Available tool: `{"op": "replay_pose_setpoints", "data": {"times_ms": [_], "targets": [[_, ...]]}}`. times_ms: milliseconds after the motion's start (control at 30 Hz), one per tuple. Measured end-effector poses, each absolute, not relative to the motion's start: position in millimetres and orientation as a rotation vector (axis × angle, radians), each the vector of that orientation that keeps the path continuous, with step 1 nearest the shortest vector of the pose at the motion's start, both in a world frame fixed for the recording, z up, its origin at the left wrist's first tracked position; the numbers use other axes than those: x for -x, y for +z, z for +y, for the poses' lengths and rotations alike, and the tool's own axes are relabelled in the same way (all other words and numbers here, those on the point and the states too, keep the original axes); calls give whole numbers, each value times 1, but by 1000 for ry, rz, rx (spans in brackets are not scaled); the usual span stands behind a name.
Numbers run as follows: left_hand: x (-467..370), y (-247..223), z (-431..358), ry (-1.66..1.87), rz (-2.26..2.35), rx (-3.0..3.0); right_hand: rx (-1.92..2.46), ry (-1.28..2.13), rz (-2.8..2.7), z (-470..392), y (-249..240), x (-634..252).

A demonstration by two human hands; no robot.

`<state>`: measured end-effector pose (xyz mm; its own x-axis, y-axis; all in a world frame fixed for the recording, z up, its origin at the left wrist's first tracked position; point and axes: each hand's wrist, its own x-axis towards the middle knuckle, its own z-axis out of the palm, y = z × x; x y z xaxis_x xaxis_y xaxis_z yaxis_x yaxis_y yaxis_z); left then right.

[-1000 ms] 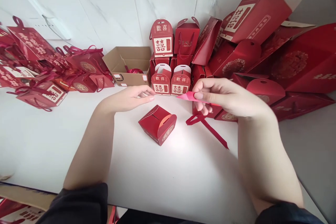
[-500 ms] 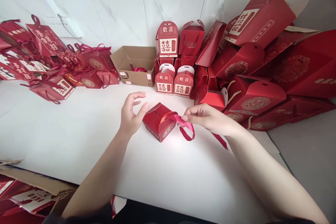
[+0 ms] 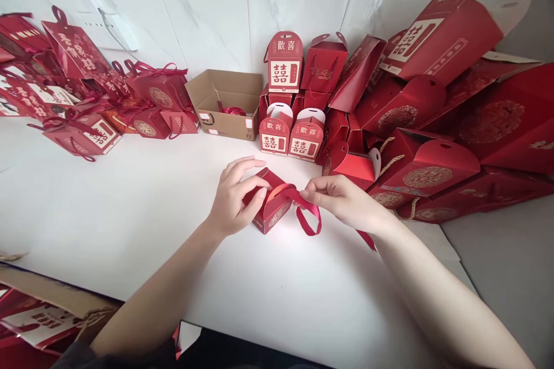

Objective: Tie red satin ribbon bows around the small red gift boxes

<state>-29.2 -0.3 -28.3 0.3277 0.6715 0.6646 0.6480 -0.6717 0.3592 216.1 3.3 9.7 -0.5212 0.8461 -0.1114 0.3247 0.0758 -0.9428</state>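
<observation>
A small red gift box (image 3: 274, 216) with a gold round emblem stands on the white table. Out through the opening in its top flap runs a dark pink ribbon (image 3: 308, 205), which curls into a loop beside the box. My right hand (image 3: 346, 199) pinches this ribbon between thumb and fingertips. A loose end of ribbon (image 3: 367, 240) shows below the right wrist. My left hand (image 3: 237, 199) reaches over the box's left side with its fingers apart, hiding part of it. Whether those fingertips touch the box I cannot tell.
Behind stands an open cardboard box (image 3: 227, 125) with a ribbon roll (image 3: 234, 110) inside. Red gift boxes (image 3: 289, 138) are stacked next to it, with larger red boxes (image 3: 428, 167) on the right. Ribboned boxes (image 3: 82, 135) crowd the far left. A carton (image 3: 56, 294) sits at lower left.
My left hand has moved right, from beside the gift box to over its left side. The right hand keeps its pinch on the ribbon. The view has shifted slightly.
</observation>
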Motion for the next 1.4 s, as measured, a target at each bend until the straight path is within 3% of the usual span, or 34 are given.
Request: {"op": "replay_pose_setpoints", "data": {"times_ms": [500,733,833,1000,1067,1400], "targets": [[25,-32,-2,1258,1041,-2476,1159,1394,-1939,-2,2,-212],[24,-30,-4,1119,1148,-2466,1175,1437,-1930,-4,7,-213],[23,-31,-4,1080,1211,-2477,1164,1088,-2013,-7,13,-220],[22,-30,-5,1074,1191,-2455,752,-171,-2417,-13,23,-227],[23,-29,-5,1079,1159,-2434,591,-509,-2516,-16,26,-225],[27,-31,-4,1188,1127,-2285,604,-764,-2568,-28,38,-218]]}}
